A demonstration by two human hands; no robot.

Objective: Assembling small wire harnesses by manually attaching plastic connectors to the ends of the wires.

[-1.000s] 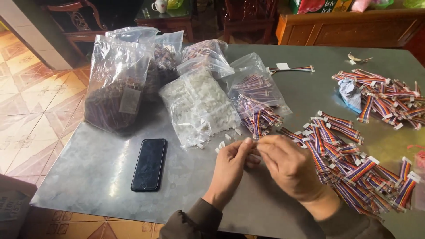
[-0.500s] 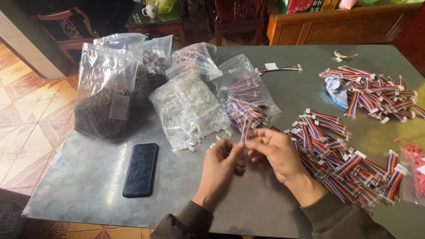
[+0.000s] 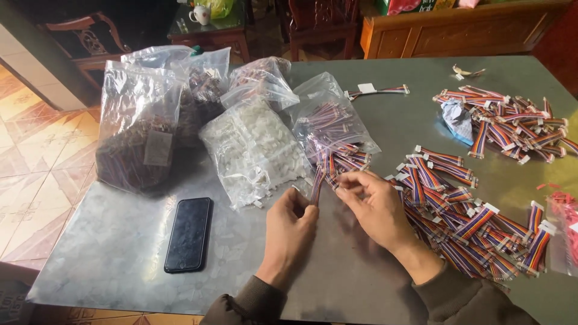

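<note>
My left hand (image 3: 291, 224) pinches the lower end of a short multicoloured ribbon cable (image 3: 319, 179) above the grey table (image 3: 108, 253). Just to its right, my right hand (image 3: 372, 206) holds the cable's upper end with its fingertips. The cable runs up toward an open clear bag of the same cables (image 3: 332, 125). A clear bag of small white connectors (image 3: 256, 149) lies directly behind my left hand. To the right of my right hand lies a heap of loose ribbon cables with white plugs (image 3: 463, 210).
A black phone (image 3: 189, 233) lies face up at the left front. Large bags of dark cables (image 3: 139, 129) stand at the back left. Another cable heap (image 3: 512, 123) sits far right, a pink bag (image 3: 565, 229) at the right edge. Wooden furniture stands beyond the table.
Both hands have stayed close together over the table front, working one cable; the cable now stands more upright between the fingertips. The camera view shifted slightly.
</note>
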